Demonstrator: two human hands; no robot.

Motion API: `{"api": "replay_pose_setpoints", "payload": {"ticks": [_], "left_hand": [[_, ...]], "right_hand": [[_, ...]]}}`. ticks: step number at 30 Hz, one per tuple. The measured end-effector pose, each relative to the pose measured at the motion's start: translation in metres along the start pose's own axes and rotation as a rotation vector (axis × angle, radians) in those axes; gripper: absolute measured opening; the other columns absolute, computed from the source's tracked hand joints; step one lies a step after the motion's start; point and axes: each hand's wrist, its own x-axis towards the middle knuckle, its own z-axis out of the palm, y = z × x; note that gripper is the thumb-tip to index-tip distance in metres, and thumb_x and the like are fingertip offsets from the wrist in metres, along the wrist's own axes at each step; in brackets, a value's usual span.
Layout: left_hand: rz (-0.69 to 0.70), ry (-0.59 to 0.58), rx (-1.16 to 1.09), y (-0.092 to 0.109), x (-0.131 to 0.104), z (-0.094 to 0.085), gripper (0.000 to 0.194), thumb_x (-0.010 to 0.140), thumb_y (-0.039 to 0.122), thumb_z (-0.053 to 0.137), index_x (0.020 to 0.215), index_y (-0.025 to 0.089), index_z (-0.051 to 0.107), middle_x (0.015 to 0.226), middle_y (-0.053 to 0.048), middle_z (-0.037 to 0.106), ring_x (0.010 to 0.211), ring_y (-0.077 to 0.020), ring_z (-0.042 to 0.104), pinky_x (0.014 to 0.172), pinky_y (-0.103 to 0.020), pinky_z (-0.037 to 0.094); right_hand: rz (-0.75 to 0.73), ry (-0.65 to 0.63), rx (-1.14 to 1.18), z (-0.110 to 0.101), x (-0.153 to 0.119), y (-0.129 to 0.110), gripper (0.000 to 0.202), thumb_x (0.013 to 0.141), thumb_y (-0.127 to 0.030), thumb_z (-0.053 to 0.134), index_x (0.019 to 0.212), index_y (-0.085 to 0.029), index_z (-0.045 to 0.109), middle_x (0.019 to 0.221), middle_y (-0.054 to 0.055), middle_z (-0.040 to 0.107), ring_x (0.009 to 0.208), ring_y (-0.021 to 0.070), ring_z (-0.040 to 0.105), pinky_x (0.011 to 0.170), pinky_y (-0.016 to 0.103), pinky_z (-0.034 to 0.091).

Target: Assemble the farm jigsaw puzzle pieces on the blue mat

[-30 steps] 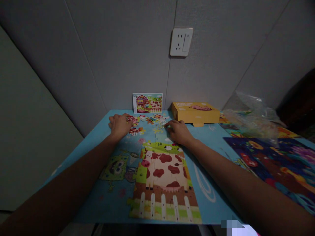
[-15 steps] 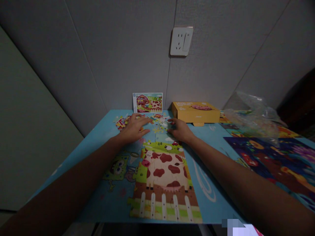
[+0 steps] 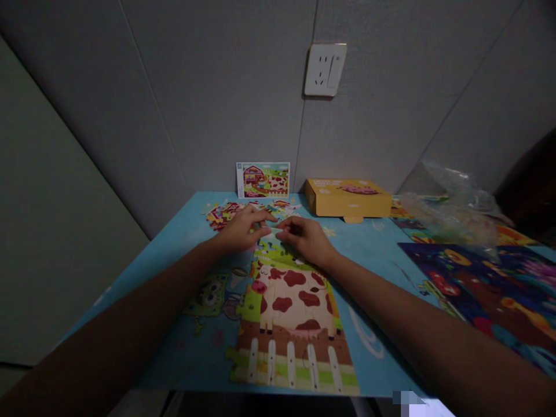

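A partly assembled jigsaw puzzle (image 3: 295,295) of a spotted cow behind a white fence lies flat on the blue table. At its far edge my right hand (image 3: 306,238) is closed in a pinch on a small pale puzzle piece (image 3: 271,234), mostly hidden by the fingers. My left hand (image 3: 245,229) is just to the left, thumb and forefinger apart, fingertips close to that piece. Whether they touch it I cannot tell. Beyond my left hand is a heap of loose puzzle pieces (image 3: 220,215), partly covered by it.
Against the wall leans a farm picture card (image 3: 264,180). A yellow box (image 3: 351,200) lies at the back right. Farther right are a crumpled clear plastic bag (image 3: 456,214) and a dark, colourful picture sheet (image 3: 482,284). The blue tabletop (image 3: 174,231) carries printed cartoon figures.
My right hand has moved left and nearer, its fingers closing in a pinch. The gap between my hands has narrowed. The view has shifted slightly.
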Motion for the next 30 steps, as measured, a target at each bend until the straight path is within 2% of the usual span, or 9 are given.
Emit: {"api": "replay_pose_setpoints", "payload": {"ticks": [3,9,19,23,27,30], "left_hand": [[-0.039,-0.038,0.024,-0.0003,-0.0004,-0.0002,0.026,0.086,0.023,0.058,0.106,0.02,0.074,0.089,-0.005,0.052,0.094,-0.021,0.054,0.092,-0.039,0.046],[-0.093,-0.073,0.098,-0.004,-0.0016,0.0001,0.028,0.086,0.025,0.059,0.108,0.02,0.075,0.088,-0.005,0.048,0.093,-0.0216,0.052,0.094,-0.04,0.044],[-0.057,-0.116,0.159,-0.0059,-0.0018,-0.0013,0.029,0.087,0.029,0.059,0.11,0.024,0.074,0.09,-0.006,0.047,0.097,-0.0227,0.049,0.094,-0.04,0.043],[-0.046,-0.125,0.161,-0.0067,-0.0024,-0.0014,0.028,0.086,0.029,0.061,0.11,0.021,0.074,0.092,-0.007,0.052,0.1,-0.0239,0.048,0.097,-0.04,0.041],[0.036,-0.163,0.177,-0.008,-0.0009,-0.002,0.027,0.087,0.03,0.063,0.109,0.019,0.074,0.092,-0.008,0.064,0.103,-0.0253,0.045,0.099,-0.041,0.037],[0.076,-0.174,0.219,-0.0091,0.0006,-0.0023,0.027,0.087,0.032,0.064,0.107,0.019,0.075,0.093,-0.008,0.065,0.102,-0.0252,0.044,0.1,-0.042,0.034]], "right_hand": [[0.008,-0.028,-0.116,-0.002,-0.001,-0.0016,0.016,0.081,-0.024,0.064,0.093,-0.016,0.072,0.078,0.003,0.069,0.072,0.015,0.06,0.07,0.027,0.045],[-0.041,-0.047,-0.244,-0.0085,-0.0021,-0.0031,0.021,0.084,-0.02,0.063,0.1,-0.015,0.074,0.082,0.004,0.072,0.072,0.0145,0.061,0.071,0.027,0.046],[-0.041,-0.104,-0.221,-0.0081,-0.0038,-0.0083,0.019,0.079,-0.019,0.069,0.097,-0.015,0.072,0.083,0.002,0.072,0.077,0.0151,0.065,0.074,0.027,0.048],[-0.049,-0.098,-0.263,-0.0086,-0.0034,-0.0097,0.017,0.078,-0.019,0.07,0.094,-0.016,0.072,0.084,0.002,0.071,0.078,0.0153,0.065,0.075,0.027,0.048],[-0.054,-0.105,-0.317,-0.0086,-0.0031,-0.0104,0.02,0.076,-0.018,0.072,0.096,-0.016,0.073,0.088,0.003,0.072,0.081,0.0166,0.065,0.076,0.028,0.047],[-0.059,-0.103,-0.335,-0.0086,-0.0027,-0.0088,0.022,0.076,-0.019,0.072,0.098,-0.016,0.074,0.09,0.004,0.072,0.083,0.0172,0.064,0.077,0.029,0.047]]}}
